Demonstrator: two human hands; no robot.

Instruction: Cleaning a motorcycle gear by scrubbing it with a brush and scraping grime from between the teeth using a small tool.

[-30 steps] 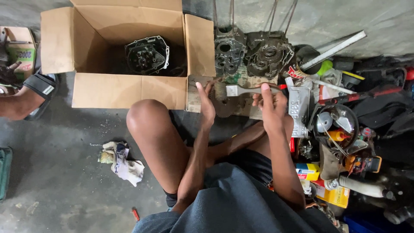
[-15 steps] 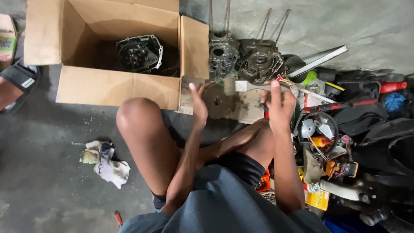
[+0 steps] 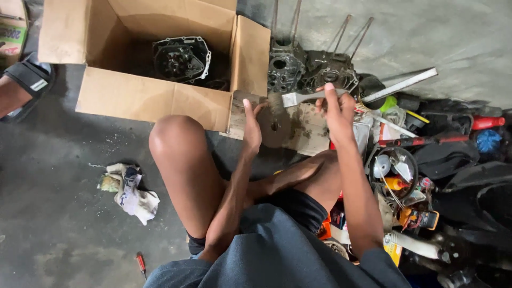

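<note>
Since half a second ago your right hand (image 3: 337, 109) has drawn the paintbrush (image 3: 298, 98) a little left, so its bristles now sit above the round grey disc (image 3: 274, 128) rather than right of it. Your fingers curl tight around the brush handle, thumb up. Your left hand (image 3: 252, 125) stays on the disc's left edge, fingers pressed together against it, holding it on the stained board (image 3: 306, 133) just beyond your knees. At the far left, the open cardboard box (image 3: 154, 98) holds a dark engine cover (image 3: 181, 57). Two engine cases (image 3: 312, 69) stand right of the box, beyond the board.
</note>
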